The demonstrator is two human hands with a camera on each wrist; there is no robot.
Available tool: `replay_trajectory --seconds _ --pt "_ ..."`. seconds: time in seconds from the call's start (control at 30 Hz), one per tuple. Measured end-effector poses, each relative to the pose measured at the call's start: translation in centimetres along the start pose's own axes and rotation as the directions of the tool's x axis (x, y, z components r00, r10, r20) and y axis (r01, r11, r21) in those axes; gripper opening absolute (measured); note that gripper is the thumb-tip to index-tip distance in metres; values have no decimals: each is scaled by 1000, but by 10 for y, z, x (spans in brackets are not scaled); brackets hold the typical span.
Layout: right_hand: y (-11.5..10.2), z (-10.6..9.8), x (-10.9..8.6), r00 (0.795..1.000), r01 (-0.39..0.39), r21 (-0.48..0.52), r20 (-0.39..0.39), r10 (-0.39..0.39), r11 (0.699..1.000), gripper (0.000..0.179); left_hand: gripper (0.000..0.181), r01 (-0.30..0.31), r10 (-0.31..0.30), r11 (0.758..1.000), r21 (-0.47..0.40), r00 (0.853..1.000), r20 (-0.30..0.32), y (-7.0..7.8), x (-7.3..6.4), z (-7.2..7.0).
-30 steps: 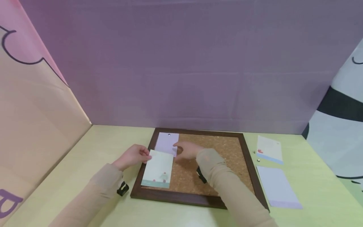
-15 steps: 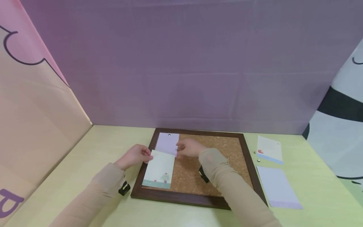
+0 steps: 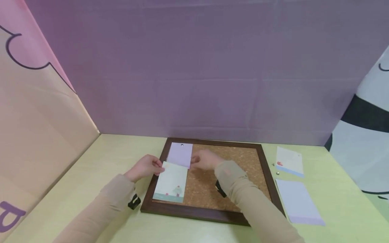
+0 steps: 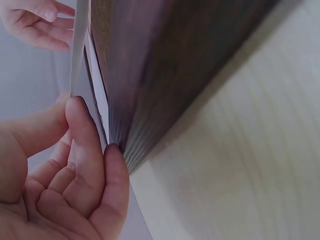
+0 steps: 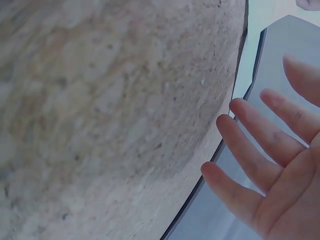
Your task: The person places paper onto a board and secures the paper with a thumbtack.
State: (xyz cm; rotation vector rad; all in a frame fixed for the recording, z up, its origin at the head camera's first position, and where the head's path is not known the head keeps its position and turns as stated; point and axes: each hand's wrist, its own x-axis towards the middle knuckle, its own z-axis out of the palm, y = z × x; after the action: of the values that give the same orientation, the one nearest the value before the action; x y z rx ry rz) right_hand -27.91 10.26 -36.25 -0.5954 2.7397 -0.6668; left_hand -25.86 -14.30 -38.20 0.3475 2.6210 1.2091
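In the head view my left hand (image 3: 145,167) pinches the upper left corner of a white card (image 3: 168,180) printed with a small tree and a green bottom band. The left wrist view shows the thumb and index finger (image 4: 85,135) on the card's edge, beside the dark frame. This card overlaps the lower end of a purple card (image 3: 180,154), which has a round metallic pin (image 3: 182,145) near its top. Beside the purple card's right edge is my right hand (image 3: 205,159), over the cork board (image 3: 240,168). Its fingers (image 5: 247,150) are spread and hold nothing.
A dark wooden frame (image 3: 194,212) borders the cork. Right of it lie another white card (image 3: 288,160) with a blue band, a pale purple card (image 3: 299,199) and a small metallic pin (image 3: 277,173). A purple backdrop (image 3: 212,74) rises behind the table.
My right hand has drawn slightly right, its fingers going from over the purple card to beside its edge. The left hand still pinches the white card, which has shifted only a little right.
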Motion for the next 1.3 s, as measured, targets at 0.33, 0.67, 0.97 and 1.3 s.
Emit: replay_trajectory --seconds 0.33,0.67,0.97,1.3 --pt "3 -9 -10 995 95 9 -34 -95 995 38 11 8 -8 1000 16 1000 -16 0 3 3" --pt "-10 -4 -39 989 131 -12 67 -130 991 36 12 11 -10 1000 26 1000 -30 1 4 5" --pt "-30 6 -65 972 170 -284 205 -113 944 33 12 21 -20 999 44 1000 -20 1 7 5" --pt "-33 11 -83 970 157 -424 235 -59 892 58 12 24 -23 999 36 1000 -18 4 4 6"
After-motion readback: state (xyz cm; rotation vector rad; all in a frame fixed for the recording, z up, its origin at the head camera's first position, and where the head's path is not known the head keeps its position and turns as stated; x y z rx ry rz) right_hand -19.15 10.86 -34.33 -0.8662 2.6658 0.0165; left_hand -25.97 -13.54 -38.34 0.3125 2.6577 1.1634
